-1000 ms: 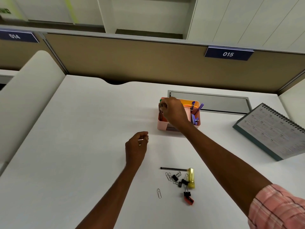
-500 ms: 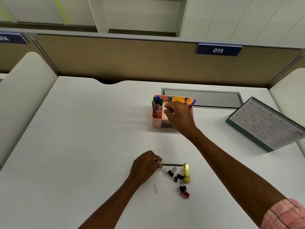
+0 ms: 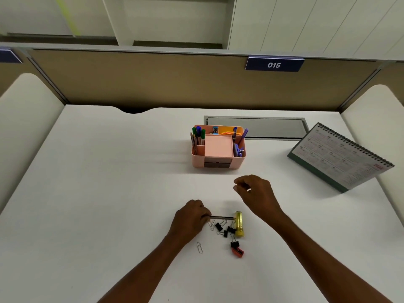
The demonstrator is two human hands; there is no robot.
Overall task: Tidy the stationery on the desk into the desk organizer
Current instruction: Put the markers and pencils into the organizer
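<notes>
Pencil [image 3: 222, 218] lies crosswise, parallel to the near edge of the desk [image 3: 109, 193], with its left end pinched by your left hand [image 3: 191, 218]. Your right hand [image 3: 256, 194] hovers loosely curled and empty. The organizer [image 3: 197, 161] stands straight beyond, toward the far edge.

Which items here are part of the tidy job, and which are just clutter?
Job: pink plastic desk organizer; thin black pen in left hand; yellow oblong item; black binder clips; silver wire paper clip; small red item.
Lying about: spiral-bound desk calendar; grey metal cable hatch; blue 015 nameplate.
</notes>
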